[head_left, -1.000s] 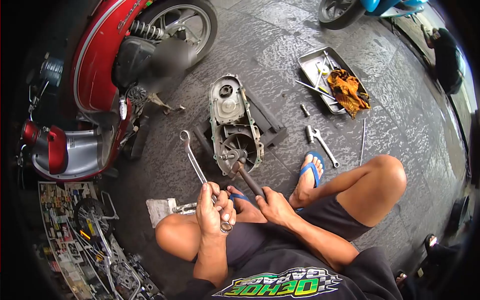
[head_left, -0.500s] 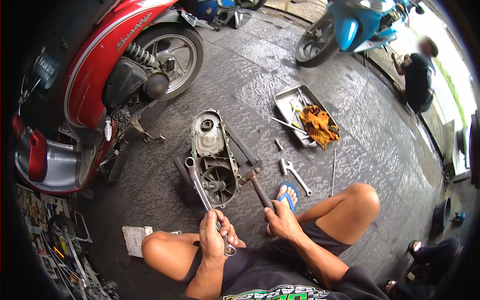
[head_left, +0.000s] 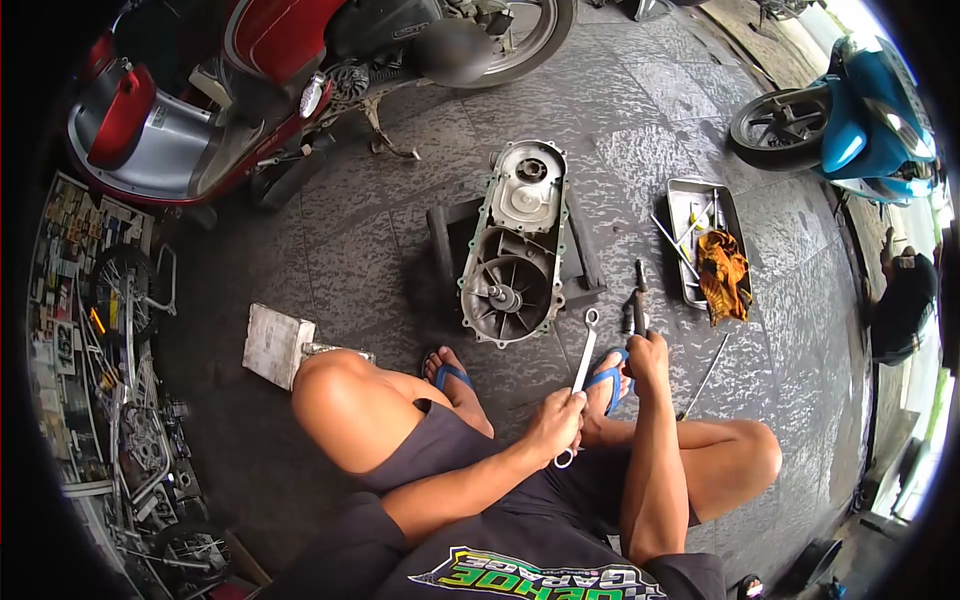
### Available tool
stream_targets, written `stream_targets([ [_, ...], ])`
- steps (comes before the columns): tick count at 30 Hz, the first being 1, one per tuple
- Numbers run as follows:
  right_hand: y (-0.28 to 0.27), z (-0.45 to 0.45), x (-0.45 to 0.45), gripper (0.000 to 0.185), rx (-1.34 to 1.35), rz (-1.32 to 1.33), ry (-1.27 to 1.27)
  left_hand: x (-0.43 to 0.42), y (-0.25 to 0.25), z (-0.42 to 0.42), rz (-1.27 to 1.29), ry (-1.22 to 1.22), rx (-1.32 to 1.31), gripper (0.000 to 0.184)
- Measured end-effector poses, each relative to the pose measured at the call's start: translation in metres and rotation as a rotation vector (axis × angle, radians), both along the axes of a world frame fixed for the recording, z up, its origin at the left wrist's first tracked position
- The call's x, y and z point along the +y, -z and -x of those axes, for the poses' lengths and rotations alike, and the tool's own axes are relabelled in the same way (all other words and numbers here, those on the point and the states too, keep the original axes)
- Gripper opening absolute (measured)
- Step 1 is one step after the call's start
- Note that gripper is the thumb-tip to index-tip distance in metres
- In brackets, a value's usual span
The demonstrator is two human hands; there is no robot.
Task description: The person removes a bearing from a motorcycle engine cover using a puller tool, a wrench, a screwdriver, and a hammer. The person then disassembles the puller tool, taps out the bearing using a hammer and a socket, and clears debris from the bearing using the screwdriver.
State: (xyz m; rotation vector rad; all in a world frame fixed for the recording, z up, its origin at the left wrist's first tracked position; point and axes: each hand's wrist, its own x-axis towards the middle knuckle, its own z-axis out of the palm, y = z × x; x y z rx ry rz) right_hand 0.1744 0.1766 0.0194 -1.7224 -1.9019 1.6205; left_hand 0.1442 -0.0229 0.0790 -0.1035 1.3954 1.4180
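My left hand (head_left: 557, 424) is wrapped round a long ring wrench (head_left: 586, 360), its upper end pointing away from me. To the right, my right hand (head_left: 648, 357) grips the handle of a hammer (head_left: 641, 305), held over the floor near my foot and seen nearly end-on. Ahead of both hands a metal engine casing (head_left: 527, 200) lies on a dark stand (head_left: 583, 245); a shaft (head_left: 505, 297) stands up from its finned round hollow. Neither tool touches the casing.
A metal tray (head_left: 680, 200) holds tools and an orange cloth (head_left: 722, 275). A thin rod (head_left: 708, 375) lies right of my foot. A white block (head_left: 274, 343) is at left. Red scooter (head_left: 265, 40), blue scooter (head_left: 850, 130) and another person (head_left: 905, 305) stand around.
The view has shifted and turned. Both hands have moved right of the casing with their tools; the hammer head is no longer beside the casing, and the wrench is no longer over its edge.
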Motion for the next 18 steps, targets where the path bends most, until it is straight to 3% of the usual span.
stream_targets([
  [1,0.006,0.005,0.002,0.019,-0.043,0.067,-0.003,0.001,0.012,-0.001,0.074,0.036,0.058,0.03],
  [2,0.013,0.008,-0.001,0.02,-0.057,-0.037,-0.046,0.0,0.024,-0.004,0.149,0.074,0.112,0.03],
  [4,0.102,0.001,0.008,0.023,-0.047,-0.173,-0.054,0.002,0.053,-0.005,0.213,0.106,0.188,0.032],
  [6,0.102,0.009,-0.014,0.043,0.107,-0.397,-0.122,0.008,0.076,-0.006,0.408,0.172,0.467,0.041],
  [7,0.126,0.01,-0.019,0.057,0.005,-0.556,-0.181,0.011,0.078,-0.002,0.417,0.188,0.49,0.044],
  [8,0.121,0.016,-0.027,0.052,-0.022,-0.552,-0.178,0.015,0.073,0.002,0.459,0.219,0.62,0.042],
  [11,0.097,0.029,-0.054,0.039,0.024,-0.04,0.004,0.015,0.061,0.013,0.437,0.374,0.731,0.039],
  [14,0.091,0.034,-0.069,0.032,0.14,0.463,0.258,0.005,0.035,0.008,0.41,0.442,1.146,0.053],
  [16,0.116,0.034,-0.073,0.033,0.164,0.469,0.29,-0.002,-0.004,0.019,0.217,0.492,1.142,0.051],
  [17,0.099,0.036,-0.068,0.036,-0.219,0.102,-0.071,-0.009,-0.023,0.026,0.121,0.519,1.098,0.049],
  [18,0.082,0.033,-0.07,0.036,-0.217,0.103,-0.058,-0.017,-0.053,0.035,0.065,0.531,1.009,0.048],
])
